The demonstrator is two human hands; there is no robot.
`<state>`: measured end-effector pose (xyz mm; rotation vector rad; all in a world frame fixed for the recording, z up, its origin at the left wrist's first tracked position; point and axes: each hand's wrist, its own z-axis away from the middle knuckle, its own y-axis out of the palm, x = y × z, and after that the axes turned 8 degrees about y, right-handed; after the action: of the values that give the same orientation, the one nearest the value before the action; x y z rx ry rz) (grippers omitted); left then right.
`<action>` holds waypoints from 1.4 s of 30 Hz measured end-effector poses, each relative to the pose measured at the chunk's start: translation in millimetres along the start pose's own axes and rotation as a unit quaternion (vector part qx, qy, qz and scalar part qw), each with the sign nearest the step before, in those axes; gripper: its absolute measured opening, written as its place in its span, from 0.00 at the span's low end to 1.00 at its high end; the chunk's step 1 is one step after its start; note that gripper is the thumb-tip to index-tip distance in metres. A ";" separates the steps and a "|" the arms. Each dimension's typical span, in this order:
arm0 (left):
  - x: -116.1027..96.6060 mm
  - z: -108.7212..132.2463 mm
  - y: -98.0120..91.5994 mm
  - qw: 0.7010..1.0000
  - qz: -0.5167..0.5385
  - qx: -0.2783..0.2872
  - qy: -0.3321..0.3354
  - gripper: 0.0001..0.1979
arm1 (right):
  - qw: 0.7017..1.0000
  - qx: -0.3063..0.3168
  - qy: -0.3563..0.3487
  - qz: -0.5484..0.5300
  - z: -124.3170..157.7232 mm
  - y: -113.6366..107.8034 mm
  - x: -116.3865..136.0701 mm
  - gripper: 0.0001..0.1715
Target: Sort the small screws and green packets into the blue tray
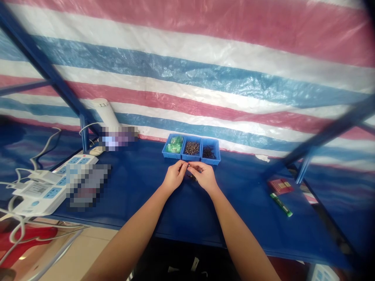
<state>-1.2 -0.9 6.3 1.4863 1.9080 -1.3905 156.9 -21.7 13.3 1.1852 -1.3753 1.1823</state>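
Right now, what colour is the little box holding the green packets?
The box is blue; it shows best in the head view.

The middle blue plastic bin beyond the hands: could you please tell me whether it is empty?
Not empty: many small brownish pieces lie inside the middle blue plastic bin.
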 end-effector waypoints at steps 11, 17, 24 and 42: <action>-2.1 0.6 1.5 0.999 0.032 0.000 0.003 0.13 | 1.000 0.007 0.004 -0.012 0.3 -0.8 2.0 0.15; -1.6 0.2 -0.7 1.000 0.008 0.000 0.006 0.18 | 0.999 0.028 0.015 -0.017 1.3 1.9 1.1 0.17; -4.5 0.9 0.4 0.999 0.044 0.005 0.008 0.13 | 0.997 0.029 0.029 -0.065 -3.4 -0.9 -2.2 0.17; 0.6 -2.1 -0.9 0.994 -0.060 -0.084 -0.035 0.16 | 0.999 -0.013 0.001 0.038 -10.4 -10.4 -12.7 0.20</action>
<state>-1.6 1.2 7.3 1.2478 2.0440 -1.2767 169.0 -11.0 2.7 1.1217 -1.4410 1.2148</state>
